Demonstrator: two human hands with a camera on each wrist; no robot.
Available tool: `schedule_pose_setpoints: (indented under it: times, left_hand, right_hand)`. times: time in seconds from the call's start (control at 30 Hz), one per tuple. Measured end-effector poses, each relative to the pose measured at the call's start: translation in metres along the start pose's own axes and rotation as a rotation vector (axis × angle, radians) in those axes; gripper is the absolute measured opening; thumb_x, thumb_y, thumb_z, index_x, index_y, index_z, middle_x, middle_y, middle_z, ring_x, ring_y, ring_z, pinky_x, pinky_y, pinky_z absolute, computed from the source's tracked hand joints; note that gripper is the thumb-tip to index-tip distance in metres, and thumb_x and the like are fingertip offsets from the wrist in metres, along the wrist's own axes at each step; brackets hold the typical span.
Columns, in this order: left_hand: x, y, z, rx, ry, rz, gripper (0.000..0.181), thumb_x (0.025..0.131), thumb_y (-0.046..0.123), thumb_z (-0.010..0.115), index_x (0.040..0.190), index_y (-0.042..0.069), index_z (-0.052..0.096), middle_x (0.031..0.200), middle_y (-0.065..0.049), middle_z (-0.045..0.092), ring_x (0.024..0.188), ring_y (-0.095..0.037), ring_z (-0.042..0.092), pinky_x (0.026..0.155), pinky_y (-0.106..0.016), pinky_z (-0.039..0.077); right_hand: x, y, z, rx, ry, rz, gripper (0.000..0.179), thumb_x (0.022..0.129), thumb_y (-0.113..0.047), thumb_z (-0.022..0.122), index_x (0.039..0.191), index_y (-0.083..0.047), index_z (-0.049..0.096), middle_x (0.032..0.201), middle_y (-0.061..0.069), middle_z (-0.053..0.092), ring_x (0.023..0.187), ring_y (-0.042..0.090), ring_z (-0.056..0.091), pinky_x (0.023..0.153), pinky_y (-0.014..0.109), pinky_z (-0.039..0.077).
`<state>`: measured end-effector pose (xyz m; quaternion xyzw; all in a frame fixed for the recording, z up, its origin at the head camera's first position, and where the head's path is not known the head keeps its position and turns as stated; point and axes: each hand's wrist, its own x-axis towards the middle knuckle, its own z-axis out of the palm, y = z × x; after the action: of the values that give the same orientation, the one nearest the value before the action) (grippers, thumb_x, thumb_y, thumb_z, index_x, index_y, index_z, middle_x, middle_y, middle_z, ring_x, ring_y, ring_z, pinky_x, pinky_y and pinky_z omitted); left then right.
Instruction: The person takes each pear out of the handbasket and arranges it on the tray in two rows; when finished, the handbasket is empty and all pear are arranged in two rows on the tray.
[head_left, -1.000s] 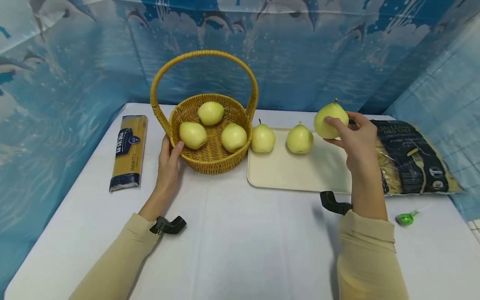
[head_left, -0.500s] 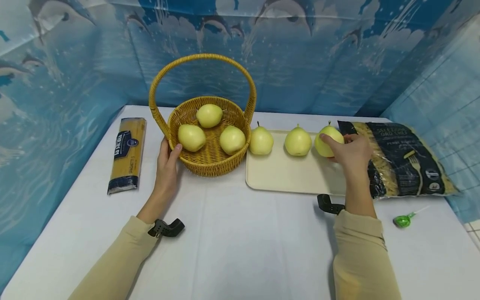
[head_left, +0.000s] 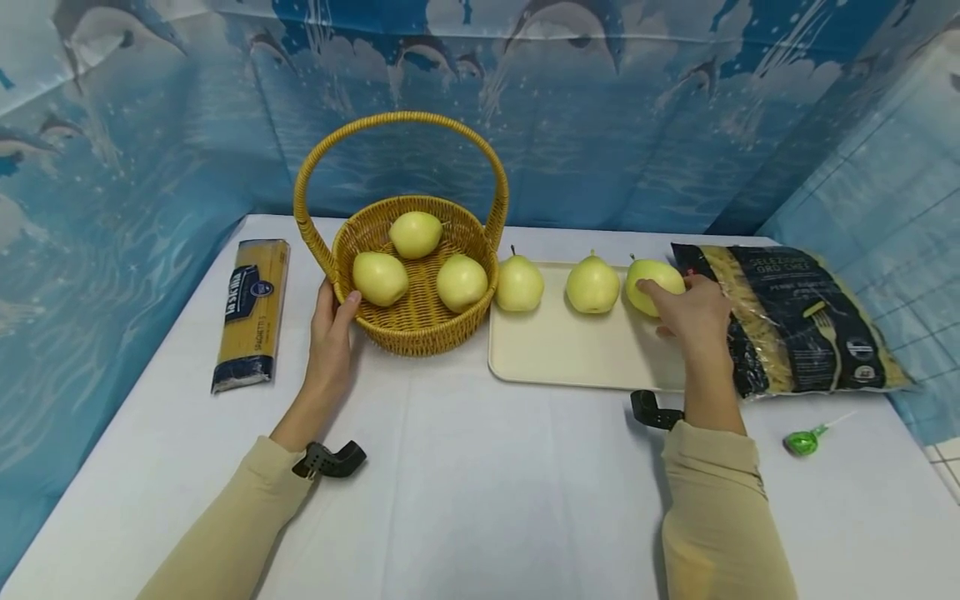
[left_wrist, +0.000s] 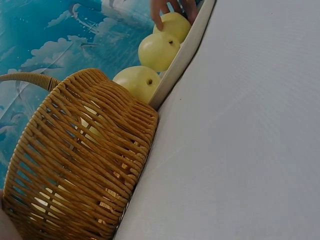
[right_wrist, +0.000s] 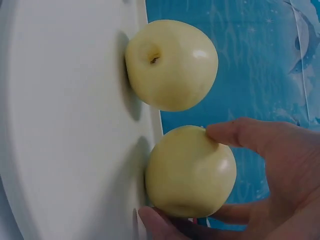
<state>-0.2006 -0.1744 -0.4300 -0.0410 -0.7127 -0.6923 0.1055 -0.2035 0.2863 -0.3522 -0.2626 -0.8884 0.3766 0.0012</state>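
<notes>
The basket (head_left: 420, 338) stands on white cloth (head_left: 480, 500) before blue dolphin-print sheeting (head_left: 600, 158).

Head view looks down across the desk (head_left: 480, 483); tilted wrist views sit close — left by the basket (left_wrist: 82, 160), right at pears (right_wrist: 172, 65) both share.

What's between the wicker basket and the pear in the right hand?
Two other pears, in a row on the cream tray; head and left wrist views show them.
</notes>
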Motion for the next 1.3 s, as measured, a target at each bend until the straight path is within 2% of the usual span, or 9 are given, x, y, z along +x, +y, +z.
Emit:
schedule_pose_setpoints:
  times: [0.07, 0.13, 0.3, 0.47, 0.6, 0.77, 1.03, 1.2, 1.3]
  left_hand:
    - [0.001, 0.000, 0.000, 0.002, 0.000, 0.005, 0.067, 0.111, 0.038, 0.049, 0.170, 0.024, 0.020, 0.173, 0.003, 0.027, 0.160, -0.012, 0.025, 0.133, -0.034, 0.021]
    - [0.001, -0.001, 0.000, 0.017, -0.001, 0.011, 0.067, 0.111, 0.039, 0.048, 0.170, 0.023, 0.020, 0.173, 0.003, 0.027, 0.160, -0.012, 0.025, 0.133, -0.034, 0.020]
    - [0.001, -0.001, 0.000, 0.030, -0.005, 0.015, 0.067, 0.111, 0.038, 0.047, 0.170, 0.022, 0.019, 0.174, 0.002, 0.026, 0.160, -0.013, 0.024, 0.133, -0.033, 0.020]
    - [0.000, 0.001, 0.000, 0.035, -0.009, 0.014, 0.068, 0.111, 0.040, 0.047, 0.170, 0.023, 0.018, 0.174, 0.003, 0.026, 0.160, -0.012, 0.023, 0.133, -0.033, 0.020]
    - [0.000, 0.002, 0.000, 0.035, -0.012, 0.016, 0.069, 0.111, 0.040, 0.048, 0.170, 0.023, 0.018, 0.174, 0.003, 0.025, 0.160, -0.012, 0.023, 0.133, -0.033, 0.020]
    - [-0.001, 0.001, 0.000, 0.019, -0.011, 0.007, 0.069, 0.111, 0.039, 0.048, 0.170, 0.022, 0.018, 0.174, 0.002, 0.026, 0.161, -0.013, 0.023, 0.133, -0.034, 0.019]
    - [0.000, 0.002, 0.001, -0.019, -0.009, 0.016, 0.068, 0.111, 0.037, 0.049, 0.170, 0.022, 0.019, 0.174, 0.001, 0.026, 0.161, -0.013, 0.023, 0.133, -0.034, 0.019]
    - [-0.001, 0.002, 0.001, -0.013, -0.007, 0.015, 0.068, 0.111, 0.036, 0.049, 0.170, 0.021, 0.019, 0.174, 0.001, 0.026, 0.161, -0.013, 0.023, 0.133, -0.034, 0.019]
    - [-0.001, 0.001, 0.001, -0.025, -0.007, 0.012, 0.067, 0.111, 0.036, 0.049, 0.170, 0.021, 0.020, 0.174, 0.001, 0.027, 0.161, -0.013, 0.023, 0.133, -0.034, 0.019]
  right_hand:
    - [0.000, 0.000, -0.002, 0.003, -0.021, 0.002, 0.100, 0.097, -0.060, 0.061, 0.166, 0.003, 0.023, 0.160, 0.037, 0.037, 0.142, 0.056, 0.037, 0.113, 0.056, 0.049]
    - [0.001, 0.000, -0.002, 0.012, -0.026, 0.002, 0.100, 0.097, -0.057, 0.064, 0.166, 0.002, 0.023, 0.161, 0.037, 0.035, 0.142, 0.057, 0.037, 0.114, 0.057, 0.048]
    - [0.001, 0.002, 0.001, 0.030, 0.011, -0.001, 0.095, 0.096, -0.055, 0.067, 0.161, 0.006, 0.032, 0.157, 0.036, 0.037, 0.137, 0.054, 0.042, 0.081, 0.040, 0.060]
    - [0.001, 0.001, 0.000, -0.046, 0.060, -0.032, 0.084, 0.095, -0.059, 0.065, 0.142, 0.010, 0.054, 0.116, 0.029, 0.063, 0.111, 0.047, 0.056, 0.071, 0.040, 0.052]
    - [-0.002, -0.003, -0.007, -0.132, 0.071, -0.054, 0.081, 0.097, -0.058, 0.063, 0.139, 0.012, 0.056, 0.118, 0.031, 0.063, 0.104, 0.046, 0.060, 0.082, 0.055, 0.055]
    - [-0.008, -0.010, -0.015, -0.155, 0.064, -0.068, 0.084, 0.100, -0.051, 0.062, 0.153, 0.011, 0.044, 0.150, 0.036, 0.049, 0.135, 0.055, 0.047, 0.111, 0.067, 0.044]
    - [-0.010, -0.018, -0.009, -0.057, 0.169, -0.223, 0.076, 0.102, -0.039, 0.064, 0.157, 0.008, 0.040, 0.154, 0.034, 0.047, 0.141, 0.054, 0.041, 0.118, 0.067, 0.035]
    - [-0.018, -0.030, -0.002, 0.044, 0.259, -0.363, 0.062, 0.101, -0.030, 0.068, 0.151, 0.004, 0.052, 0.149, 0.029, 0.055, 0.137, 0.047, 0.050, 0.116, 0.063, 0.040]
    - [-0.027, -0.041, 0.003, 0.090, 0.258, -0.428, 0.059, 0.101, -0.030, 0.069, 0.149, 0.001, 0.055, 0.148, 0.025, 0.058, 0.137, 0.043, 0.053, 0.116, 0.060, 0.040]
